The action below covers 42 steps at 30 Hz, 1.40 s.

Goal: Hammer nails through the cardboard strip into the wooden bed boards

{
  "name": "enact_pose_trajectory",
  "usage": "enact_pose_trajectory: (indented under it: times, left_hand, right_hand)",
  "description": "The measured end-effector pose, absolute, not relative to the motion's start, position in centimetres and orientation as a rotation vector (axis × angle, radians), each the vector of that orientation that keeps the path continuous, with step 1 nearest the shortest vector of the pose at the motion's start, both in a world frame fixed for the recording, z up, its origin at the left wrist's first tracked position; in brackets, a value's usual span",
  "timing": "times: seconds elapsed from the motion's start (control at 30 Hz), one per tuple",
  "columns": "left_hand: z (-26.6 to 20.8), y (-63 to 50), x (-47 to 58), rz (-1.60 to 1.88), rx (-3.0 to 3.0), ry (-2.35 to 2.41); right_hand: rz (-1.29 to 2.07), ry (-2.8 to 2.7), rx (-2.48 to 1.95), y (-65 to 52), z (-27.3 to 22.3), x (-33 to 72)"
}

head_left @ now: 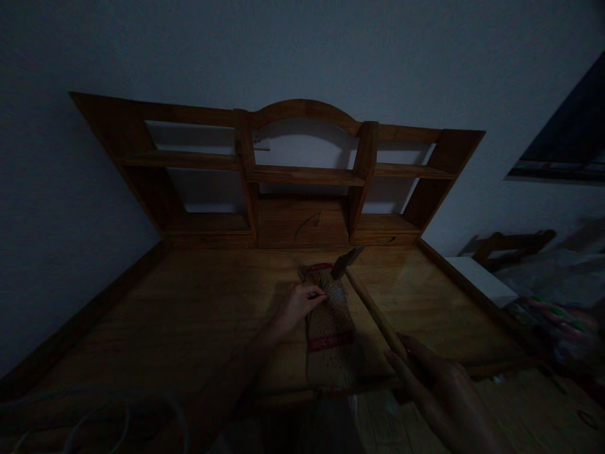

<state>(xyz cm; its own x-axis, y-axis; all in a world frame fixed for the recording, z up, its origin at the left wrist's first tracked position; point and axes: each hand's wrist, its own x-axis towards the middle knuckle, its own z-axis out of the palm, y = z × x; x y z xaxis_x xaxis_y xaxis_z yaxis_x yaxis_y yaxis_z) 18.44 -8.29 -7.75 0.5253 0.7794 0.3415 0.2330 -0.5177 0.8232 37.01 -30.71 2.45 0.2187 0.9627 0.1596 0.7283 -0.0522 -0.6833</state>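
Note:
My right hand [430, 378] is wrapped round the wooden handle of a hammer [373, 309]. The dark metal head is raised over the far end of a brown cloth-like piece [331, 366] with red bands and many small dark specks. My left hand [305, 299] rests at that piece, thumb and fingertips pinched together. What sits between those fingertips is too small and dark to make out. Close beside the fingertips, under the hammer head, lies a greyish shiny patch [336, 291].
The wooden desk [203, 302] has raised side edges and a shelf unit [302, 175] along its back against the wall. To the right stand a white box-like surface [482, 280], a wooden chair back [515, 246] and a heap of plastic bags [558, 277]. The room is dim.

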Motion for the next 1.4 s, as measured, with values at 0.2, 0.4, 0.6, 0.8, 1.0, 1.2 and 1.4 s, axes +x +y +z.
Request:
enact_pose_trajectory:
  times: [0.2,0.4,0.6,0.8,1.0,1.2,1.4]
  left_hand:
    - [-6.6,-8.2,17.9,0.983,2.109,0.830]
    - [-5.7,-8.6,17.8,1.002,2.198,0.740]
    - [-6.2,-8.5,18.2,0.988,2.260,0.692]
    - [-6.8,-8.3,18.6,0.951,2.332,0.629]
    - [-6.9,-8.4,19.0,0.895,2.317,0.637]
    - [-6.7,-8.3,18.7,0.930,2.284,0.696]
    - [-6.7,-8.0,18.1,0.916,2.173,0.837]
  right_hand:
    - [0.389,-1.552,-1.862,-31.0,2.3,37.7]
    - [0.453,-1.504,-1.906,-31.3,2.8,37.9]
    - [0.491,-1.506,-1.896,-31.3,2.7,37.9]
    - [0.508,-1.501,-1.895,-31.3,2.7,37.9]
    - [0.517,-1.483,-1.878,-31.5,2.0,38.4]
    - [0.521,-1.460,-1.919,-31.2,2.5,38.0]
    - [0.524,-1.491,-1.935,-31.4,2.5,38.2]
